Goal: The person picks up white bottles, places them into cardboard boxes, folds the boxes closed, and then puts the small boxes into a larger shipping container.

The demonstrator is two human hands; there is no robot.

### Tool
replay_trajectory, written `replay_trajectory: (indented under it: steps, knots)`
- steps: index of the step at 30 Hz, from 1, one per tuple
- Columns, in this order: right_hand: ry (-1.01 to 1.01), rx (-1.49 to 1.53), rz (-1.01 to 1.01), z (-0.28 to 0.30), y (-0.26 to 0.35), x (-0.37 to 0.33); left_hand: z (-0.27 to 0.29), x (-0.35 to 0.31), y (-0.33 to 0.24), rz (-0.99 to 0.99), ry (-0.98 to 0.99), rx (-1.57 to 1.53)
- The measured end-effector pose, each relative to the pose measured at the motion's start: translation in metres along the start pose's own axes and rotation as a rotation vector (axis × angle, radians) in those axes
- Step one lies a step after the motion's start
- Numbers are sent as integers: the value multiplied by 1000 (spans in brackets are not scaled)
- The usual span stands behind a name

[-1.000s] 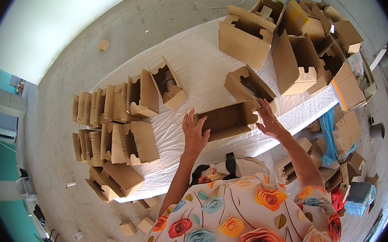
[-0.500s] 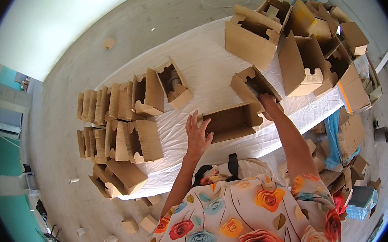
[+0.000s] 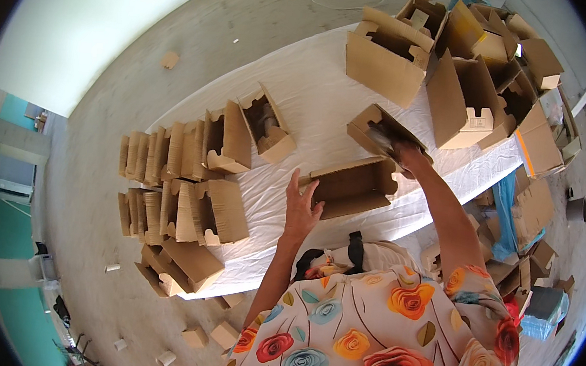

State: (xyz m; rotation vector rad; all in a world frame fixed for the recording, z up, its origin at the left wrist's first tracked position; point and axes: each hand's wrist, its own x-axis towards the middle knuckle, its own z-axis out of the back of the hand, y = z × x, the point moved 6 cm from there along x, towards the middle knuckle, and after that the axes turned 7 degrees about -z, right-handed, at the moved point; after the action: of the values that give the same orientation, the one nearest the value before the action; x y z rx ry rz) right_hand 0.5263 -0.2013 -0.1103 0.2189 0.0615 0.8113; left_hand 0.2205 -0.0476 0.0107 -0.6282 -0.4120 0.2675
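right hand (image 3: 406, 157): seemingly reaching into the far box (image 3: 362, 139); whether it grips anything is hidden.
left hand (image 3: 303, 206): wide, at the near box (image 3: 356, 189)'s left end; contact unclear.
both boxes: open, side by side on the table (image 3: 315, 139).
next move: probably calls for lifting clear of the far box's walls.
room: bare cloth leftward; table edge near.

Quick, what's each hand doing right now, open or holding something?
Left hand: open, at the left end of the nearer open-topped cardboard box.
Right hand: at the opening of the farther cardboard box; grip cannot be told.
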Motion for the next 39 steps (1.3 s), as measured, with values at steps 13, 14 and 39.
replay_trajectory:
  steps: [13,14,39]
  knots:
    - [-347,594,-204,239,74,-77,6,-6,8,219,-104,-184]
    - [-256,647,-268,248,75,-89,1,-6,12,207,-98,-186]
    - [22,371,224,105,206,-77,24,-39,48,240,-177,-274]
